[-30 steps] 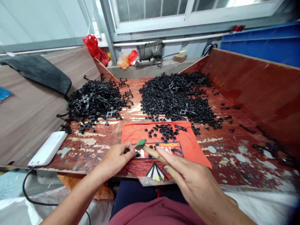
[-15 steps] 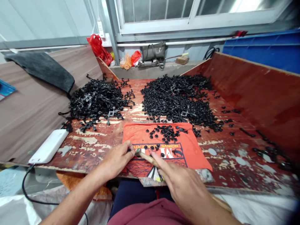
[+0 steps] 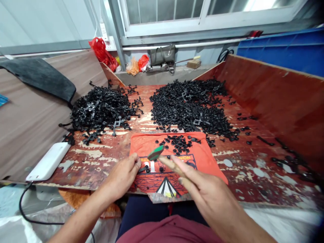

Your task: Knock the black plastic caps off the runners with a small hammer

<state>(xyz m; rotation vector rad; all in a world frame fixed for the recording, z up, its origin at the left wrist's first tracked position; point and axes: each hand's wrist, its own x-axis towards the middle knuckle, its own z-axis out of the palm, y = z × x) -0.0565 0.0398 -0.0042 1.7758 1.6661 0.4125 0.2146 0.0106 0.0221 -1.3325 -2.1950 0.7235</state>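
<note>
My right hand (image 3: 205,190) grips the wooden handle of a small hammer (image 3: 162,157); its green head is raised above an orange cloth (image 3: 202,162) on the worn red table. At the cloth's left edge my left hand (image 3: 124,175) pinches a small black plastic part (image 3: 143,168) against the cloth. A few more black round parts (image 3: 181,143) lie scattered further back on the cloth. The hammer head hangs just right of and above my left fingertips.
Two big heaps of black plastic parts lie behind: cross-shaped strips (image 3: 100,108) at left, round pieces (image 3: 191,106) at right. A white power bank (image 3: 47,162) with a cable sits at the table's left edge. A brown board wall (image 3: 278,98) rises on the right.
The hammer head came down beside my left fingers half a second ago and has now lifted again. My left hand stays in place pinching the part.
</note>
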